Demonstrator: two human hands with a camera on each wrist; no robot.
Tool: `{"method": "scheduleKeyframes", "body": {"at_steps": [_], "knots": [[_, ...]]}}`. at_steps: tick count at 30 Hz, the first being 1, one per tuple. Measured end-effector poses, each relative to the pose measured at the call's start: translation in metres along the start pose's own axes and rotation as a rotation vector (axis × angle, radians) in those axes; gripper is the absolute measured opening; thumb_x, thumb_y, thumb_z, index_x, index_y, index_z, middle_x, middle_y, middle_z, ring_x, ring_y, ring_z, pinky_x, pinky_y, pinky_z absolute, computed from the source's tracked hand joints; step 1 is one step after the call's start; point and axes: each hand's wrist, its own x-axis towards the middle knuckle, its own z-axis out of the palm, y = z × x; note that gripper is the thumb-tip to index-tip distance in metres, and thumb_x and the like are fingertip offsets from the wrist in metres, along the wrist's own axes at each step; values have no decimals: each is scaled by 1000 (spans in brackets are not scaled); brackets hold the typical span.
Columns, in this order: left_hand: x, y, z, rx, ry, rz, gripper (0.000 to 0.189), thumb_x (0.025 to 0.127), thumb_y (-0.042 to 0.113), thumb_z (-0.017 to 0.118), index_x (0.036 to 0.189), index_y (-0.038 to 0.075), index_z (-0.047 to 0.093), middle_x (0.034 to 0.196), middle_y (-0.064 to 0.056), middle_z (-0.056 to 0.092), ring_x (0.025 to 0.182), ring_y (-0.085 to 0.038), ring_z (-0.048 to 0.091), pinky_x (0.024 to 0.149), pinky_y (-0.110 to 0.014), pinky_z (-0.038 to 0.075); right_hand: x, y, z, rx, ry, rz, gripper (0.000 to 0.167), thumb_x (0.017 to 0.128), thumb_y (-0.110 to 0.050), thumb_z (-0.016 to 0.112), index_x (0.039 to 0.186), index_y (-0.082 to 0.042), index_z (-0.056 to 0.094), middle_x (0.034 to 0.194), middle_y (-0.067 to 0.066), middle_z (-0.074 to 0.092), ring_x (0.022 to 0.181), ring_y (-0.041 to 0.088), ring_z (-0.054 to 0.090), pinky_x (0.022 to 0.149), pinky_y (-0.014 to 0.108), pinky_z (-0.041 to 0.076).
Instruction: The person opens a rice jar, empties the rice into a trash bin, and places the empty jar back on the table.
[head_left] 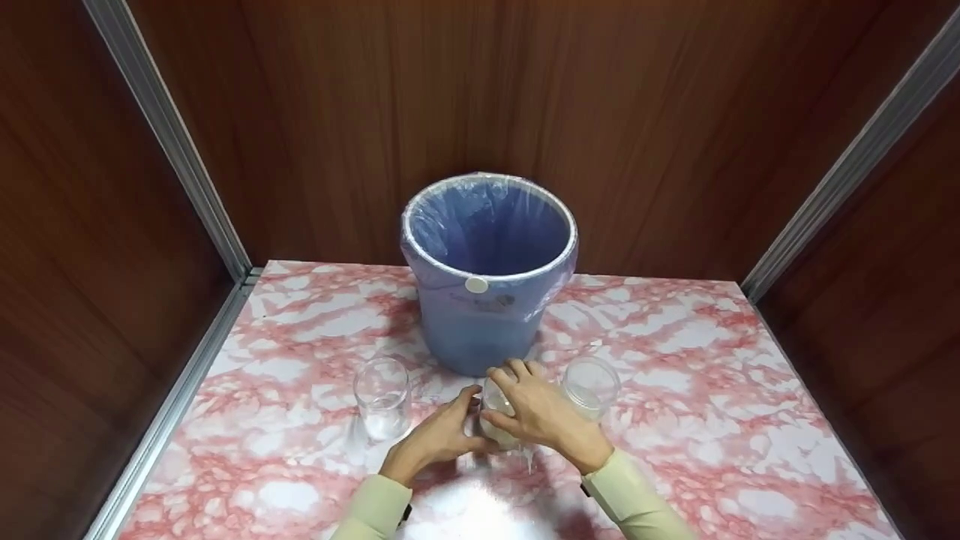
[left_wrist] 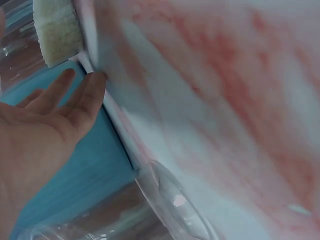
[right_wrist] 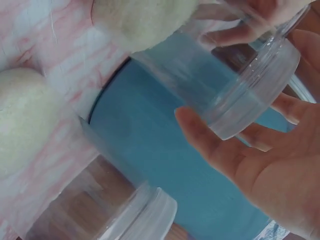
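Observation:
Three clear plastic jars stand on the table in the head view. My right hand [head_left: 541, 411] is over the middle jar [head_left: 495, 397], its fingers curled around the top; the right wrist view shows them about the translucent rim or lid [right_wrist: 255, 90]. Cream-coloured contents [right_wrist: 145, 22] fill that jar's bottom. Beside it, my left hand [head_left: 441, 431] has fingers and thumb spread around the jar's left side. In the left wrist view its fingers [left_wrist: 90, 100] are extended, apart from the cream layer. A left jar [head_left: 382, 401] and a right jar [head_left: 590, 386] flank the hands.
A blue bin [head_left: 480, 322] with a clear plastic liner and pale rim stands just behind the jars. The red-and-white marbled table [head_left: 285, 420] is enclosed by brown wood panels [head_left: 322, 135] and metal corner strips [head_left: 176, 142].

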Motion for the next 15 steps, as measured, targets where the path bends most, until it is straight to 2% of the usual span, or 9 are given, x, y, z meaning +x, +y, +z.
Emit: {"method": "scheduleKeyframes", "body": {"at_steps": [6,10,15], "knots": [[6,0,9,36,14,51,109,73,53,80,154,10,20,136,-14,58,122,-29,58,104,-46,45,-2,2,5,13,31,5,54,83,-41,71,126,-13,56,117,11,58,103,29,55,85,41,53],[10,2,14,-2,29,82,115,72,52,82,156,13,14,146,-18,47,131,-30,51,108,-46,42,-2,4,6,8,64,-6,53,82,-40,72,124,-12,57,114,10,59,100,28,54,84,40,52],[17,5,21,-30,71,119,110,73,46,83,155,15,16,151,-16,40,136,-29,46,112,-46,39,-4,7,5,18,101,-24,54,80,-39,72,123,-10,58,112,11,60,97,29,55,84,40,50]]}}
